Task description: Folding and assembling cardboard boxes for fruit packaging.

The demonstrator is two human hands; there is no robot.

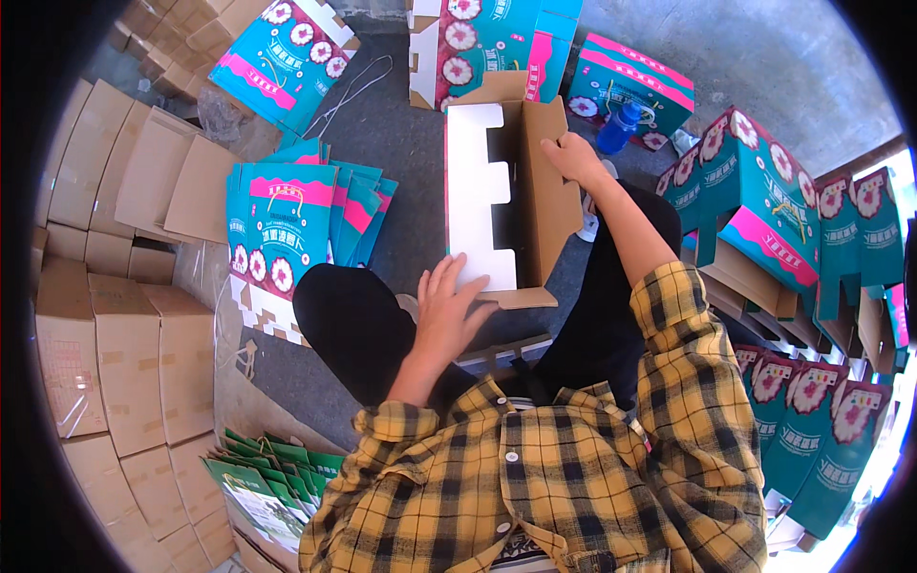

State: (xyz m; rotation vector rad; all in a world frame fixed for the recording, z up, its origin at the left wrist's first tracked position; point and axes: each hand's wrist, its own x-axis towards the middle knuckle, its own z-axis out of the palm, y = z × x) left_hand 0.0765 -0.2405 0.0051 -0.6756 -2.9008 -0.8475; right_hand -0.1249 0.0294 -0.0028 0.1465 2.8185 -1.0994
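Note:
Between my knees stands an open cardboard box, brown inside, with its dark hollow facing up. A white notched flap runs along its left side. At the near left corner of that flap, my left hand rests with fingers spread and thumb apart. My right hand is closed over the upper edge of the brown right-hand wall, the thumb side hidden from view. Part of the box's inside is in shadow.
Flat teal-and-pink cartons lie in a pile at left, with another stack ahead. A blue bottle stands by a finished carton. Brown boxes wall the left; formed teal cartons crowd the right. Green packages lie lower left.

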